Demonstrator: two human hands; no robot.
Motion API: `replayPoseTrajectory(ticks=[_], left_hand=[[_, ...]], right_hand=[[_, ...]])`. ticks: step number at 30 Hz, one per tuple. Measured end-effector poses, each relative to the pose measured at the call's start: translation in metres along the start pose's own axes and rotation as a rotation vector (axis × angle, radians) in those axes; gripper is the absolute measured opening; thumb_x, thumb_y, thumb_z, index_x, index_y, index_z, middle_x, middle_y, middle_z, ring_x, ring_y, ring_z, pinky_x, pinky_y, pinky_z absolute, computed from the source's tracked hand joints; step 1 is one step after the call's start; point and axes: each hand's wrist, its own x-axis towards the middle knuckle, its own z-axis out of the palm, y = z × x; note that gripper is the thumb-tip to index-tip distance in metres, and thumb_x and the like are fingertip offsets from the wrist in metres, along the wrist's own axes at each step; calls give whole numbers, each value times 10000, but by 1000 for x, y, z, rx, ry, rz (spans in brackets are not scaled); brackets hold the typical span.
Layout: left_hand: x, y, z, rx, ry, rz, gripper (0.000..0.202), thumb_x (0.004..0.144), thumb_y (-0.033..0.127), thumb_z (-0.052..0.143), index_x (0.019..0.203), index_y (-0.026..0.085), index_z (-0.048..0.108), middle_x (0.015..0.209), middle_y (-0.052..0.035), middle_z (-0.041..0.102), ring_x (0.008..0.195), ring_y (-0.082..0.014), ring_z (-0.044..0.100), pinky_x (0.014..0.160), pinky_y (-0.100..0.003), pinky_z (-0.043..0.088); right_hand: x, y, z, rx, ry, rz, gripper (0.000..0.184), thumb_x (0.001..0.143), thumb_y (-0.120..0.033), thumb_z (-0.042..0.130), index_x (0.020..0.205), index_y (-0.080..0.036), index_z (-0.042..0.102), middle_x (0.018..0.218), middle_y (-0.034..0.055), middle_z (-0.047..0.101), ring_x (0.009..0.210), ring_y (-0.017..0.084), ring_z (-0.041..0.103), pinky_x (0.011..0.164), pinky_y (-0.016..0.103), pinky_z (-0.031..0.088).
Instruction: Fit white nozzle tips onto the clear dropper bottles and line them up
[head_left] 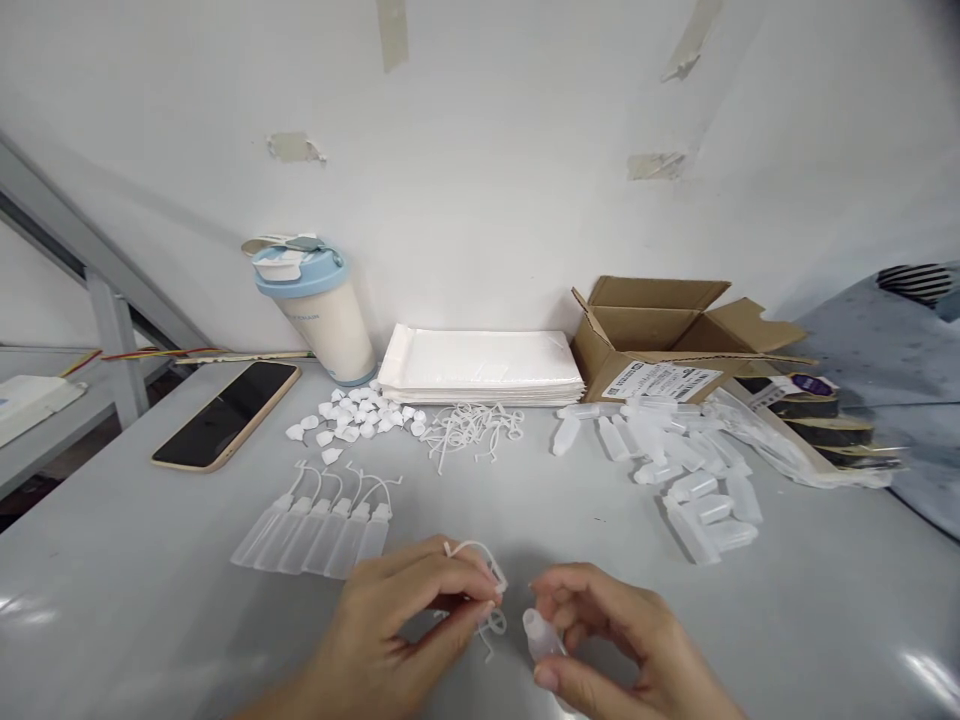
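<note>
My left hand (401, 625) is closed in a pinch on a thin white plastic cap with a looped strap (487, 575). My right hand (626, 650) is wrapped around a small clear plastic bottle (538, 635), its neck pointing toward the cap. Both hands hover just above the grey table (112, 600) at the front centre, a few centimetres apart. Just behind my left hand lies a row of several small bottles with caps fitted (315, 535).
White caps (352, 415) and strap pieces (472, 430) lie in piles mid-table. Loose empty bottles (675, 465) spread to the right, before an open cardboard box (660, 340). A tumbler (319, 310), a phone (229, 415) and a white bag stack (480, 365) stand behind.
</note>
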Motion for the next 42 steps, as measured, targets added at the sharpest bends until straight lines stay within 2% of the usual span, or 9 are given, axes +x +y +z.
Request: replayPoseTrajectory(ticks=[4, 9, 13, 17, 20, 25, 34, 42], left_hand=[[-3, -1, 6, 43, 2, 109, 193, 845, -1, 601, 927, 172, 628, 852, -41, 712, 764, -101, 692, 715, -131, 535], [-5, 1, 7, 19, -74, 142, 95, 913, 82, 572, 930, 163, 618, 885, -58, 722, 738, -100, 693, 713, -134, 547], [-3, 2, 7, 13, -87, 172, 94, 929, 106, 564, 978, 160, 622, 937, -76, 720, 801, -110, 709, 769, -141, 552], [-6, 6, 5, 56, -148, 143, 177, 899, 63, 582, 1033, 170, 623, 992, -82, 697, 867, -129, 702, 806, -173, 559], [-10, 8, 4, 107, -174, 102, 253, 882, 25, 570, 1076, 182, 611, 1029, -79, 669, 851, -122, 689, 766, -175, 564], [-14, 8, 4, 162, -136, 92, 248, 873, 10, 548, 1036, 181, 624, 995, -65, 654, 841, -117, 671, 760, -179, 560], [-17, 7, 9, 294, -100, 95, 354, 906, 62, 502, 1227, 211, 518, 1084, -41, 692, 998, -127, 673, 889, -189, 547], [-18, 6, 6, 353, -103, 140, 344, 908, 84, 497, 1228, 202, 543, 1101, -62, 710, 988, -149, 702, 853, -205, 579]], right_hand=[[-1, 5, 3, 148, -77, 107, 336, 713, -322, 785, 1022, -259, 672, 877, 18, 704, 711, 153, 642, 664, 253, 543], [-1, 2, 9, 300, -74, 144, 347, 706, -300, 800, 1021, -241, 668, 845, -1, 675, 688, 122, 605, 665, 236, 502], [0, 2, 13, 422, -117, 137, 308, 734, -343, 790, 989, -215, 674, 748, -27, 629, 627, 96, 555, 651, 229, 472], [1, 7, 15, 512, -199, 122, 296, 776, -357, 760, 1021, -211, 681, 816, 16, 689, 738, 146, 632, 688, 260, 480], [1, 8, 18, 607, -152, 125, 242, 771, -368, 766, 940, -210, 696, 809, 18, 722, 750, 155, 659, 692, 259, 477], [1, 0, 17, 681, -83, 159, 209, 756, -364, 784, 879, -214, 703, 737, -7, 740, 695, 129, 656, 662, 224, 455], [1, -9, 13, 749, -41, 214, 168, 744, -315, 810, 843, -217, 717, 670, -39, 726, 651, 85, 630, 629, 174, 434], [1, -10, 14, 750, 17, 233, 228, 697, -338, 835, 808, -197, 693, 658, -19, 717, 613, 112, 621, 603, 220, 448]])
